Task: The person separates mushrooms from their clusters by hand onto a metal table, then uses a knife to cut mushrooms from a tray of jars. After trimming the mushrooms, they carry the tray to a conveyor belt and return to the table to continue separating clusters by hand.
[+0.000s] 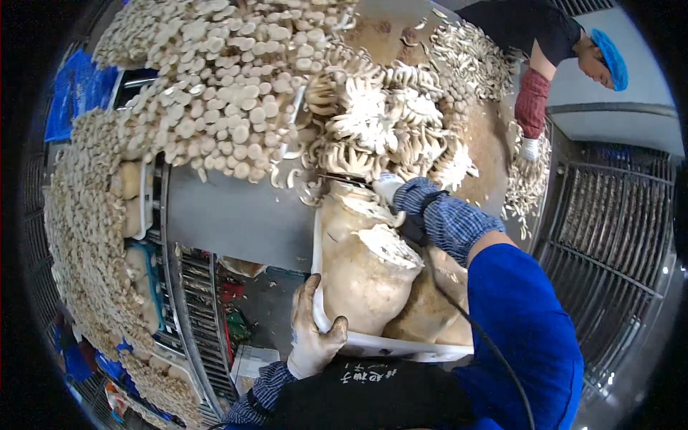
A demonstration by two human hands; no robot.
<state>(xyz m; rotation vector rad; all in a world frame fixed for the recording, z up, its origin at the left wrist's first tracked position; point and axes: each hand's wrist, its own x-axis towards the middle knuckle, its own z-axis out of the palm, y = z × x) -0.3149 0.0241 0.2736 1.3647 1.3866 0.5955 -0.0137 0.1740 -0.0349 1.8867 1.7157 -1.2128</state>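
Observation:
A white crate (316, 247) stands before me, holding several pale, rounded mushroom-growing blocks (369, 287). White cut surfaces show on the tops of two blocks. My left hand (315, 335), in a stained white glove, grips the crate's near left corner, thumb over the rim. My right hand (389, 186), also gloved, is closed at the crate's far end, beside the farthest block. A dark, flat blade (347, 179) sticks out leftward from it, like a knife; its handle is hidden in the hand. Just beyond lie cut clusters of mushrooms (365, 118), pale stems showing.
A metal table (236, 215) extends ahead and left. Blocks topped with dense mushrooms (222, 107) crowd the far left; more fill racks (100, 236) at left. At far right, a person (530, 79) in a blue cap reaches into loose mushrooms (527, 175). A metal rack (609, 222) stands right.

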